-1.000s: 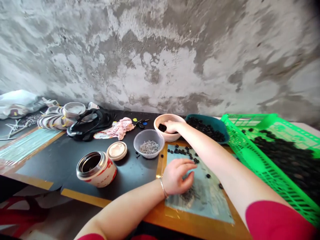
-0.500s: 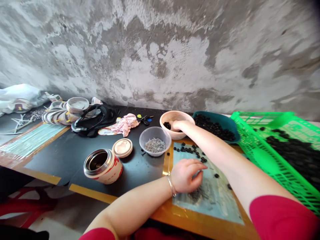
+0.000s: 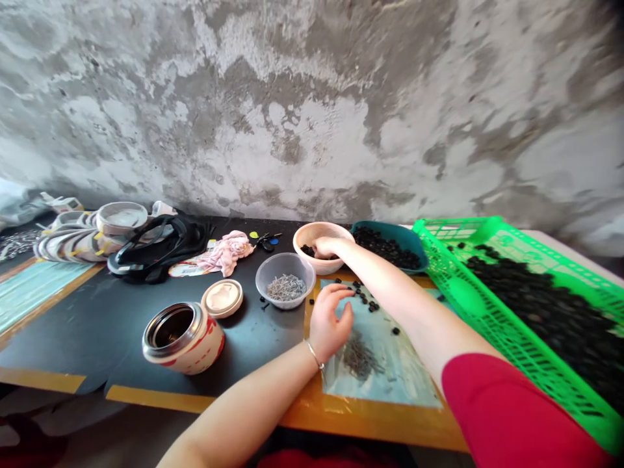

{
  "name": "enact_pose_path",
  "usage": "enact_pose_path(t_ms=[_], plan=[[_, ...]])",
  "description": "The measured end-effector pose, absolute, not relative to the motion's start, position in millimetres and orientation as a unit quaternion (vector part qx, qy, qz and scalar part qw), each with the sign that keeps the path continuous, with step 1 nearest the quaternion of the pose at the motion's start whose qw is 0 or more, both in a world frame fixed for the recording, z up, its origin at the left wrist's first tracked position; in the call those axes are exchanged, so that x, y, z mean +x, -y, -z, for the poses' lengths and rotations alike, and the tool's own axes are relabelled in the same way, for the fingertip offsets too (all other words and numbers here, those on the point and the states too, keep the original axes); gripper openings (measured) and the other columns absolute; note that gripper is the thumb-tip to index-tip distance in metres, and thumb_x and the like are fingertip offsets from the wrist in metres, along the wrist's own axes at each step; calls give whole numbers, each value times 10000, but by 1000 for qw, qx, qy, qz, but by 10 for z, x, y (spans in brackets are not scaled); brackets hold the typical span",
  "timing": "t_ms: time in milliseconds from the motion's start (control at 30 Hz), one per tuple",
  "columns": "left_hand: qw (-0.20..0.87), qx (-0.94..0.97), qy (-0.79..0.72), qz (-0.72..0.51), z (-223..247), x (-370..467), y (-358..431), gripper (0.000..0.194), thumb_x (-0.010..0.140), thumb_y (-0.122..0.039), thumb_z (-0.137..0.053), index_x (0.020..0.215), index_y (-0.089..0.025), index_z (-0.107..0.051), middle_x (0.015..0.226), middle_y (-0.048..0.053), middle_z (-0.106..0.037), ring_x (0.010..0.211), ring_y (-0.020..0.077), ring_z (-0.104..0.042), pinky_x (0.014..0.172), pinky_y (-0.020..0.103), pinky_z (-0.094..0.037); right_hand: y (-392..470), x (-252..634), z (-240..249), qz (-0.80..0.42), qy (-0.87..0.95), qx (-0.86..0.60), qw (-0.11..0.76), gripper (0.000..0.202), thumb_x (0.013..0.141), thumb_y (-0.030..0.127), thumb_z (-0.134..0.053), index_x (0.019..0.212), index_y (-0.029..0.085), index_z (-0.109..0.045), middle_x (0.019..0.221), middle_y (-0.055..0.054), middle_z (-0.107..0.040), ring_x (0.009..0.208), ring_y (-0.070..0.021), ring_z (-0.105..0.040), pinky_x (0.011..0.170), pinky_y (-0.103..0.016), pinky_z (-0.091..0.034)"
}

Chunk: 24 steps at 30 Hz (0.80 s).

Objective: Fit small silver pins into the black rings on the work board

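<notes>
My right hand (image 3: 325, 247) reaches into a pink bowl (image 3: 336, 232) that holds small black pieces (image 3: 308, 250). Its fingertips are hidden inside the bowl. My left hand (image 3: 334, 318) hovers over or rests on a pale blue sheet (image 3: 409, 380), thumb and fingers apart, with nothing visible between them. Just beyond its fingertips lie several loose black pieces (image 3: 363, 298). Nearer the table's front edge, a pile of thin metal pins (image 3: 359, 359) sits on the same sheet. To the left of this hand stands a clear plastic bowl (image 3: 263, 279) of similar pins.
A teal tray (image 3: 423, 252) and a green plastic basket (image 3: 468, 300), both holding black pieces, stand at the right. On the left are an open steel-lined jar (image 3: 195, 344), its lid (image 3: 222, 298), a pink cloth (image 3: 231, 252), a black strap (image 3: 141, 253) and stacked rings (image 3: 73, 244).
The view has turned to the right. My left hand has drawn back from above the pin pile toward the black pieces, its fingers spreading. My right hand remains in the pink bowl.
</notes>
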State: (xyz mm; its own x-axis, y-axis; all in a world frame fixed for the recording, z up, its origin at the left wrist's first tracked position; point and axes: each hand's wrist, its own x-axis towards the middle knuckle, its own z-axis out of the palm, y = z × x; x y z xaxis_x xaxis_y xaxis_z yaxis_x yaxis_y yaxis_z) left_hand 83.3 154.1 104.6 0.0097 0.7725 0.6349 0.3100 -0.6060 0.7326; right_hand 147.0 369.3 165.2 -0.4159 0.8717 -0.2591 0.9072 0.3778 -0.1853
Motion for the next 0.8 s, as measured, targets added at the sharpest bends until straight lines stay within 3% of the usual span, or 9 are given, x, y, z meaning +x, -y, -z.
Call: enact_pose_path(t_ms=[133,300,567,700,800], plan=[[194,654,-472,-559,-995,829,-1618,315,805,-128,-567,1106,-185,-641,1180,116,-630,1184,265,-566,1077,482,-428,-3671,1452,-1710,196,-798,565,79,320,951,354,-595,1202,155,-590,1201,-91,-610,1023,-213,-627,871,-415,-553],[223,642,-553,-481,-912,846,-1681,457,723,-142,-616,1179,-170,-612,1253,124,-628,1340,337,-436,1174,564,-264,-3702,1497,-1754,261,-776,574,33,326,958,363,-583,1214,161,-581,1192,-89,-612,1001,-205,-632,852,-407,-559],[347,602,-525,-492,-871,867,-1716,505,737,-185,-595,1238,-121,-573,1350,153,-565,1423,316,-342,1207,495,-223,-3718,1669,-1808,329,-744,575,-85,325,955,363,-587,1201,150,-581,1150,-82,-621,957,-194,-640,811,-386,-569],[411,563,-499,-514,-817,880,-1738,522,732,-199,-628,1249,-157,-565,1331,133,-570,1327,283,-469,1170,458,-299,-3655,1715,-1948,354,-741,550,-148,261,956,354,-581,1104,139,-591,964,-38,-624,740,-123,-609,626,-266,-540],[419,544,-488,-539,-765,863,-1770,531,747,-215,-637,1269,-177,-546,1332,118,-567,1312,262,-484,1169,439,-303,-3556,1780,-2107,368,-742,522,-203,123,902,248,-588,991,169,-559,788,23,-555,541,-62,-467,435,-163,-361]])
